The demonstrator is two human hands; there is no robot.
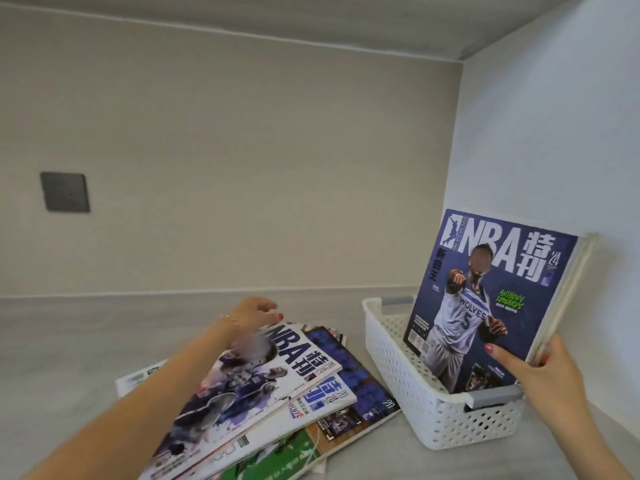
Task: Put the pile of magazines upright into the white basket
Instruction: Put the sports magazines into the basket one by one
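A white perforated basket [408,372] with grey handles stands on the shelf at the right. A few magazines stand upright in it, the front one a blue NBA magazine [485,299], leaning against the right wall. My right hand [540,372] grips their near lower edge, thumb on the blue cover. A loose pile of magazines [277,393] lies flat to the left of the basket. My left hand [254,315] reaches over the pile's far edge, fingers spread and resting on the top magazine.
The shelf surface [86,341] is pale grey, closed in by a beige back wall, a white right wall and a low ceiling. A dark grey wall plate [64,192] sits on the back wall at the left.
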